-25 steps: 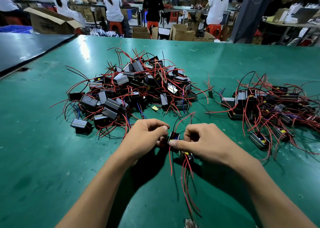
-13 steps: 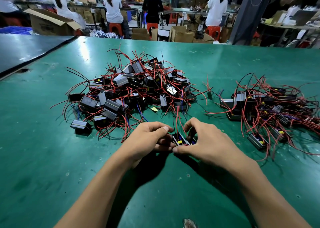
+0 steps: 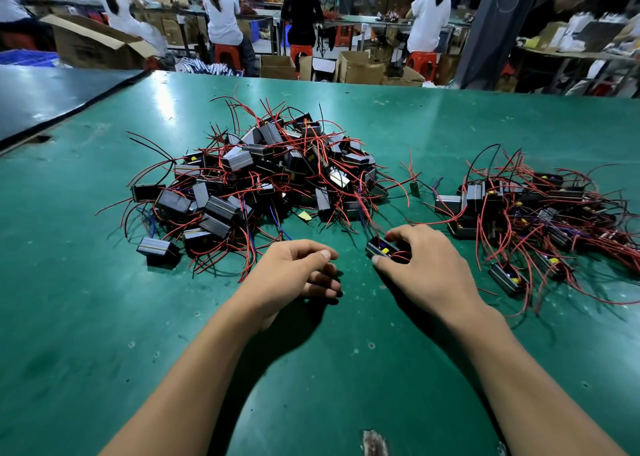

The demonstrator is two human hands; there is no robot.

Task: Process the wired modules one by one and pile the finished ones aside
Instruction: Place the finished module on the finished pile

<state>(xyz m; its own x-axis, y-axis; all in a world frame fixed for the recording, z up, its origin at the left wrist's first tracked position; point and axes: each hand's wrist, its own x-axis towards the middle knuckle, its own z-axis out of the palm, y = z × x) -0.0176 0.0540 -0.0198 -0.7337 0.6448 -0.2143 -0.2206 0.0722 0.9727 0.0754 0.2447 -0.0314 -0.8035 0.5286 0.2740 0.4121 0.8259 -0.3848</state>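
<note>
A big heap of black wired modules (image 3: 263, 178) with red leads lies on the green table (image 3: 104, 317), ahead and left of centre. A second, flatter pile of modules (image 3: 526, 210) showing yellow parts spreads at the right. My right hand (image 3: 426, 268) grips one small black module (image 3: 381, 248) between thumb and fingers, its red wires tucked under the palm, low over the table between the two piles. My left hand (image 3: 294, 272) hovers just left of it, fingers loosely curled and holding nothing.
A darker table (image 3: 52, 99) adjoins at the far left with a seam between. A small green tag (image 3: 414, 189) and a yellow scrap (image 3: 304, 216) lie near the heap. People sit at benches beyond the far edge, among cardboard boxes (image 3: 277, 66).
Both hands were working one module together. Now my left hand has let go and my right hand has carried the module to the right, with its wires folded in.
</note>
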